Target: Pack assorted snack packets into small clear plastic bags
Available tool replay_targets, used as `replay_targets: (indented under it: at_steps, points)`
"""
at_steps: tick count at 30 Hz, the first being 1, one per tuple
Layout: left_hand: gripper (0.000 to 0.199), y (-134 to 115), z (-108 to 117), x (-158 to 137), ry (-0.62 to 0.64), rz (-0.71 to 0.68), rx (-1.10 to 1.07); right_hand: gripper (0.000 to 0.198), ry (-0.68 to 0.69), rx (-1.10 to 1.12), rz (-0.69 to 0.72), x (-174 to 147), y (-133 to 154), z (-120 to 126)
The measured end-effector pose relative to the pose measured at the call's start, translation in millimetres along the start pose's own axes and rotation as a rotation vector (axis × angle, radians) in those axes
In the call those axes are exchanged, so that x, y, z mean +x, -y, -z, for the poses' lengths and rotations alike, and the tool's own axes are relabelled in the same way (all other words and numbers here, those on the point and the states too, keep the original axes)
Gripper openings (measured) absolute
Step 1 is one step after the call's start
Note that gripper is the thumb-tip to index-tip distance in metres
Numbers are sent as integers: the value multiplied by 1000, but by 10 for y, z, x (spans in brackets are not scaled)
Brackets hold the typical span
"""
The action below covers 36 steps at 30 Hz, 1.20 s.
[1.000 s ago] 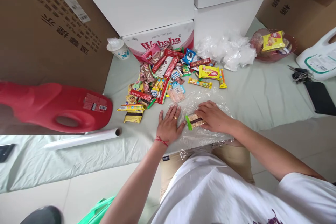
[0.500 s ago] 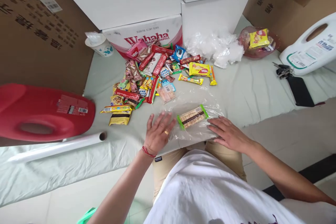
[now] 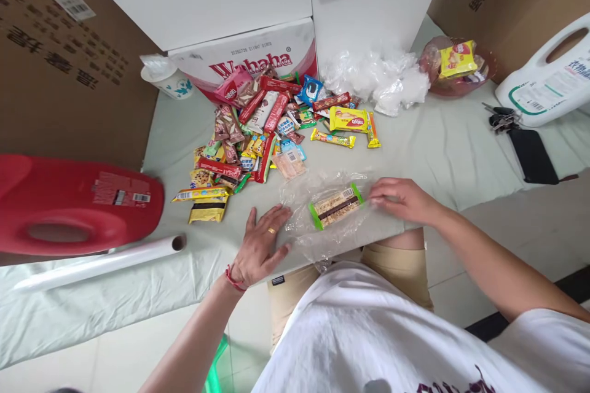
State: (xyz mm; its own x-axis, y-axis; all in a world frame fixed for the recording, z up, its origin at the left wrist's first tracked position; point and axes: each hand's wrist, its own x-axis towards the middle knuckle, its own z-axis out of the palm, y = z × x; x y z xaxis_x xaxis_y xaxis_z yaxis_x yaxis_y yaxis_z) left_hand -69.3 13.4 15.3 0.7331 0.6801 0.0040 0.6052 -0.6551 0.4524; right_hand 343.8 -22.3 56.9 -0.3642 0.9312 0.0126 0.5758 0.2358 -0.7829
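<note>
A cloth-covered surface [image 3: 415, 159] spans the view from side to side, and on its far half a heap of wrapped snacks [image 3: 262, 116] spreads ahead of the left hand and toward the middle. Nearer the person, a sheet of clear film [image 3: 322, 242] lies crumpled close to the surface's front edge, between the two hands. The left hand [image 3: 262, 244] is palm down, wide, its fingers spread and nothing seen in its grasp; its fingertips reach the film's left margin. The right hand [image 3: 402, 199] comes in from the other side with its fingers close together and bent, pointing left; whether they pinch the film's edge or only rest on it, I cannot tell. On the film, between the hands, lies the wrapped bar [image 3: 337, 207], flat and apart from the heap. It is to the right of the left hand and directly to the left of the right hand's fingertips. Its long axis runs mostly sideways on a slant, the left end closer to the person and the right end farther away, so it points roughly from one hand to the other. Of its two green ends, the right one [image 3: 357, 193] sits just beside the right hand's fingertips, while a broader strip of film separates the left one [image 3: 316, 216] from the left hand, making the right hand the nearer.
</note>
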Motion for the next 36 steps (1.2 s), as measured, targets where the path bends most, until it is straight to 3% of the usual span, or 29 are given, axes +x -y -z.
replay_targets:
  at_steps: [3,7,16,18,21,23,25,27,31,36]
  points:
    - [58,1,36,15,35,-8,29,31,35,51,-128,315,-7,78]
    - [50,-87,35,-15,-42,-24,128,34,84,92,-221,566,-53,89]
    - [83,-281,-234,16,-23,-27,177,40,143,165,-352,646,-155,103]
    - [76,-305,-263,18,-53,-6,161,41,139,207,-369,641,-179,109]
    - [35,-336,-266,10,-176,39,127,40,101,270,-393,630,-217,124]
    - [23,-340,-254,19,-262,101,104,39,73,295,-409,625,-241,134]
    - [29,-330,-238,44,-295,165,72,39,59,311,-418,623,-260,140]
    - [31,-316,-222,71,-251,189,29,38,53,320,-424,625,-272,142]
    - [31,-328,-195,62,-114,98,28,36,49,331,-441,631,-286,136]
    - [71,-430,-271,-62,-117,44,174,35,42,338,-455,614,-319,99]
